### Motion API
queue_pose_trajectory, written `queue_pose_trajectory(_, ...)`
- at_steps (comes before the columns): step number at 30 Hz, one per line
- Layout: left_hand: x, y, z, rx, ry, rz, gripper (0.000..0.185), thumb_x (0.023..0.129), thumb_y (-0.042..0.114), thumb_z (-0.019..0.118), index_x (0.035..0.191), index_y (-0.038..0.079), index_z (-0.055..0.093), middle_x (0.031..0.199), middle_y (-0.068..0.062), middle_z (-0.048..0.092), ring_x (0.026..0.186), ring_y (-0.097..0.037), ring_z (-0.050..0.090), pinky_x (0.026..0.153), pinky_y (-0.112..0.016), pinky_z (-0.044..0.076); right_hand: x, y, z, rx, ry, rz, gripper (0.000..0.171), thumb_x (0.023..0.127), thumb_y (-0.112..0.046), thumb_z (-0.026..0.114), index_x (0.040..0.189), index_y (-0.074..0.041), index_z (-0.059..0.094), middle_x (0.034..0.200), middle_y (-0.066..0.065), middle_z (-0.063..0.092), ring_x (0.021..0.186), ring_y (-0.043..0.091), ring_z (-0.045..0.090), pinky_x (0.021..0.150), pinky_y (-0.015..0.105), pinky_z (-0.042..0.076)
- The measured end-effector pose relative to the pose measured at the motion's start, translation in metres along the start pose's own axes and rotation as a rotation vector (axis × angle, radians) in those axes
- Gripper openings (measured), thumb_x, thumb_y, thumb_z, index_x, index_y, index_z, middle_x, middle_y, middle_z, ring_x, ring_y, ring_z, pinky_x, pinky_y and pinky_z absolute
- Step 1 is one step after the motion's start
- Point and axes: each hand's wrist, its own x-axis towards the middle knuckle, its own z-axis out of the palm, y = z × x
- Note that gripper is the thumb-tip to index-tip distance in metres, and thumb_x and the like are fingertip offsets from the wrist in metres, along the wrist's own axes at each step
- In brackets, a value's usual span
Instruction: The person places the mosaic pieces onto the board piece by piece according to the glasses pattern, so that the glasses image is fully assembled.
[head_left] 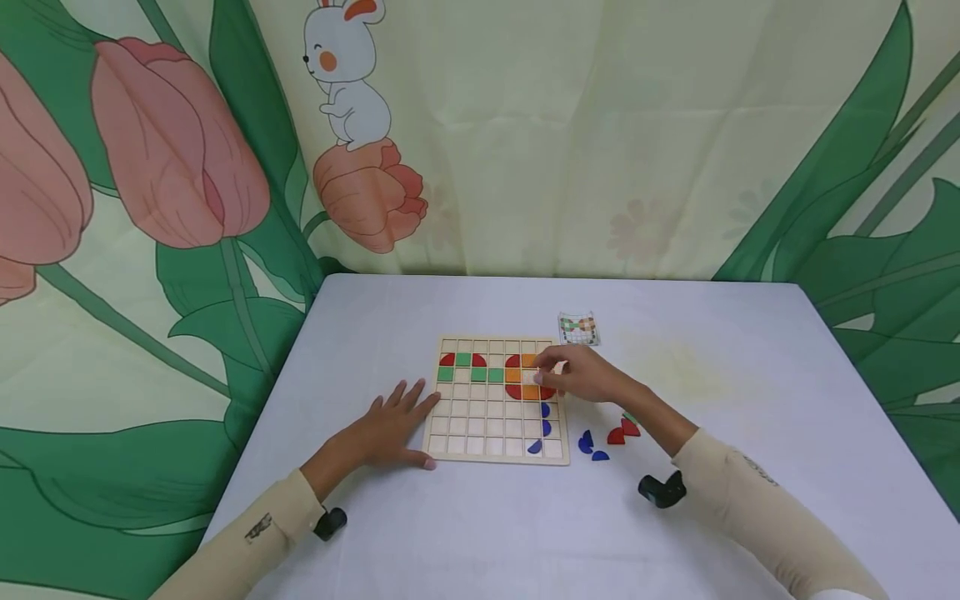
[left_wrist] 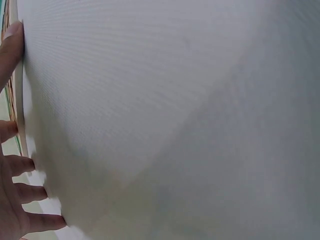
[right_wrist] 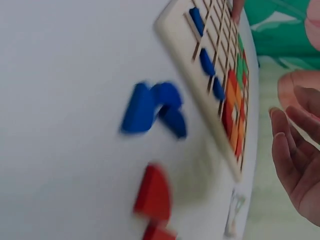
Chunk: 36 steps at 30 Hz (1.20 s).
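A wooden grid board (head_left: 486,423) lies on the table, with red, green, orange and blue pieces in some cells. My left hand (head_left: 390,425) rests flat with spread fingers at the board's left edge; its thumb (left_wrist: 11,50) touches the rim in the left wrist view. Over the board's upper right, my right hand (head_left: 585,372) hovers with bent fingers, thumb and index apart, and no piece visible between them. Beneath it sit orange squares (head_left: 530,392) and red quarter-rounds (head_left: 513,391). Blue pieces (head_left: 546,427) stand in the lower right cells. The right hand partly covers the right column.
Loose blue pieces (head_left: 586,442) and loose red pieces (head_left: 616,436) lie right of the board, with a bit of green (head_left: 629,416) by the right forearm. Behind the board lies a small pattern card (head_left: 578,328). A printed curtain (head_left: 562,167) hangs beyond the white table (head_left: 480,525).
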Motion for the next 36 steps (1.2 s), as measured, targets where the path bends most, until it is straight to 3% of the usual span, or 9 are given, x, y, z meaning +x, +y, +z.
queue_pose_trajectory(6,0.001,0.000,0.002,-0.003,0.003,0.000,0.110,0.075,0.070,0.074,0.162,0.026,0.022,0.169,-0.011,0.012,0.154,-0.044,0.010,0.114,-0.070,0.025,-0.042,0.030,-0.013,0.036,0.017,0.139,0.032,0.095,-0.023,0.070,0.123,-0.008,0.068,0.103,0.005,0.068,0.069,0.022,0.064,0.065,0.036,0.058)
queue_pose_trajectory(15,0.002,-0.005,0.007,-0.002,0.018,0.012,0.110,0.075,0.071,0.073,0.162,0.026,0.022,0.169,-0.011,0.012,0.154,-0.044,0.010,0.113,-0.071,0.025,-0.084,0.055,-0.018,0.006,0.035,0.144,0.033,0.092,-0.021,0.074,0.121,-0.006,0.069,0.102,0.005,0.068,0.064,0.019,0.059,0.057,0.026,0.052)
queue_pose_trajectory(18,0.003,-0.005,0.007,0.004,0.014,0.010,0.111,0.075,0.072,0.072,0.162,0.027,0.020,0.170,-0.011,0.011,0.155,-0.044,0.009,0.114,-0.070,0.024,-0.093,0.065,-0.020,-0.012,0.072,0.142,0.031,0.090,-0.017,0.075,0.119,-0.005,0.070,0.103,0.007,0.068,0.062,0.018,0.059,0.057,0.025,0.051)
queue_pose_trajectory(23,0.004,-0.005,0.007,-0.008,0.015,0.021,0.111,0.075,0.072,0.072,0.162,0.025,0.022,0.169,-0.012,0.012,0.154,-0.045,0.010,0.113,-0.071,0.024,-0.104,0.077,-0.023,-0.053,0.130,0.126,0.030,0.089,-0.016,0.076,0.117,-0.006,0.071,0.108,0.011,0.070,0.073,0.015,0.058,0.059,0.023,0.050)
queue_pose_trajectory(36,0.004,-0.005,0.006,-0.011,0.012,0.021,0.111,0.075,0.071,0.073,0.162,0.024,0.022,0.169,-0.013,0.012,0.154,-0.045,0.010,0.113,-0.072,0.024,-0.109,0.079,0.001,-0.150,0.180,0.104,0.021,0.080,-0.016,0.085,0.100,-0.015,0.080,0.098,-0.002,0.068,0.083,0.012,0.056,0.065,0.019,0.049)
